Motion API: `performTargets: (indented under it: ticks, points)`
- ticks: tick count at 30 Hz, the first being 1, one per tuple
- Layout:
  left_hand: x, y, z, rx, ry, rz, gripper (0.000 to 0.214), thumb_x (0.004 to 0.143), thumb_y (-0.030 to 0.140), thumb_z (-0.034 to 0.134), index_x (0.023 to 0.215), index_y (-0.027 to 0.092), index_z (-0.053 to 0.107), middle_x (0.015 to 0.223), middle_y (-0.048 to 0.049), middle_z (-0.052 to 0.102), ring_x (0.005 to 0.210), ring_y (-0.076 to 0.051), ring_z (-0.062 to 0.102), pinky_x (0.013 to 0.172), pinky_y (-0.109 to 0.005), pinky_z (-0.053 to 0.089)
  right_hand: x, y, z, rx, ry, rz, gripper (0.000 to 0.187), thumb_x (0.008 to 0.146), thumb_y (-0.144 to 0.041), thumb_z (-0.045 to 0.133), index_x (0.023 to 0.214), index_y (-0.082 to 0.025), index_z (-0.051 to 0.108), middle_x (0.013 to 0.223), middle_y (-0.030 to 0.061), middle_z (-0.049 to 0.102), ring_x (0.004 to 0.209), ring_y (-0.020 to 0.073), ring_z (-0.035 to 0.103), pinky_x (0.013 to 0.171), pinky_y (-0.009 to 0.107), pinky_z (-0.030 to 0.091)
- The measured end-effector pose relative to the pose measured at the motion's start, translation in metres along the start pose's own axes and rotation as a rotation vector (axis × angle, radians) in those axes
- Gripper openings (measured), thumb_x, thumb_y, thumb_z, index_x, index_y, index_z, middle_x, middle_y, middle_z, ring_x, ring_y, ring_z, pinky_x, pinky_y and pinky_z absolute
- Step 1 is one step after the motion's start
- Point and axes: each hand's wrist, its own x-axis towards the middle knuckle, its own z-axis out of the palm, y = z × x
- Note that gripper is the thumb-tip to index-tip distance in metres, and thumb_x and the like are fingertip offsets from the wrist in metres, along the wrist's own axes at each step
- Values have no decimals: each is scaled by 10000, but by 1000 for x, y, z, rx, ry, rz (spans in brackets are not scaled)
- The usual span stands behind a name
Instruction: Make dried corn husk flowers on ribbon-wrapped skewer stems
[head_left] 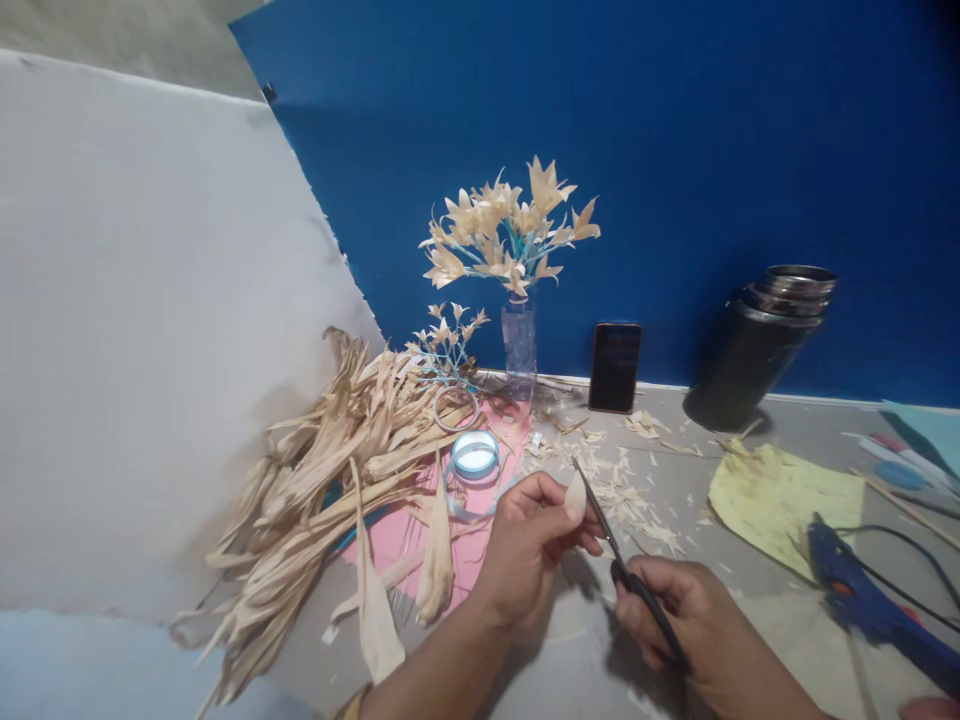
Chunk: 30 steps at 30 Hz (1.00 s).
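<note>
Between the thumb and fingers of my left hand [536, 540] is a small pale petal-shaped piece of corn husk [575, 497], pointed at the top. My right hand [679, 610] grips black-handled scissors [616, 550], and their blades lie along the right edge of the husk piece. Whether the blades are fully closed is hard to make out. Left of my left hand lie a roll of pale blue tape [475, 455] and loose husk strips [436, 560] on a pink sheet [390, 545]. Small husk trimmings [626, 500] are scattered beyond my hands.
A heap of dried corn husks [322, 480] covers the left side. Husk flowers [510, 225] stand in a clear bottle [519, 345], near a phone [615, 368] and a dark flask [757, 350]. At right are a yellow sheet [787, 495] and a blue glue gun [862, 590] with its cord.
</note>
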Motion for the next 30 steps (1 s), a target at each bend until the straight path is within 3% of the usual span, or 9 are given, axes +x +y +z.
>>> performTargets:
  ticks: [4, 8, 11, 14, 19, 24, 27, 30]
  points:
    - [1, 1, 0, 36, 28, -5, 210, 637, 184, 815, 635, 155, 608, 668, -37, 698, 604, -136, 633, 588, -240, 501, 1, 0, -2, -15, 6, 12, 416, 757, -487, 720, 538, -201, 513, 468, -20, 495, 458, 106, 417, 459, 249, 305]
    - [2, -2, -1, 92, 82, -20, 229, 602, 193, 863, 667, 144, 650, 578, 10, 632, 519, -92, 566, 555, -213, 460, 0, -11, 0, 1, 204, -7, 401, 746, -509, 745, 592, -190, 556, 520, -22, 521, 485, 105, 429, 467, 241, 315]
    - [0, -8, 1, 93, 94, -67, 281, 566, 220, 899, 692, 139, 662, 585, 9, 640, 519, -100, 583, 551, -222, 470, -3, -23, 3, 82, 369, -75, 369, 670, -484, 825, 778, -185, 639, 649, -7, 618, 579, 144, 547, 538, 256, 425]
    - [-3, -16, 4, 97, 75, -133, 322, 547, 245, 915, 717, 135, 665, 601, -7, 665, 519, -116, 608, 547, -235, 481, -5, -29, 3, 172, 446, -127, 446, 652, -472, 853, 925, -193, 639, 779, 19, 691, 683, 195, 654, 628, 292, 512]
    - [-8, -24, 6, 125, -3, -234, 341, 575, 284, 912, 723, 138, 642, 583, -30, 671, 519, -131, 619, 558, -248, 481, -6, -30, 2, 173, 452, -156, 403, 661, -423, 841, 905, -193, 616, 722, 3, 666, 591, 186, 649, 575, 300, 512]
    - [-4, -16, 2, 149, -118, -287, 337, 614, 355, 885, 728, 138, 654, 670, -47, 673, 570, -126, 612, 574, -242, 464, -11, -35, 1, 127, 402, -151, 297, 660, -355, 798, 840, -194, 626, 676, -4, 644, 596, 177, 623, 577, 288, 495]
    - [-3, -13, -1, 163, -116, -281, 327, 659, 395, 848, 695, 144, 642, 657, -28, 629, 577, -118, 585, 572, -239, 459, -15, -37, 0, 56, 343, -142, 246, 666, -327, 776, 818, -197, 632, 650, -18, 617, 581, 155, 573, 556, 269, 460]
    - [-2, -14, -2, 200, -111, -302, 305, 618, 311, 871, 671, 147, 619, 585, 5, 582, 519, -97, 548, 556, -229, 445, -15, -36, -1, 0, 292, -123, 240, 672, -330, 774, 816, -195, 638, 618, -29, 587, 549, 135, 503, 505, 252, 399]
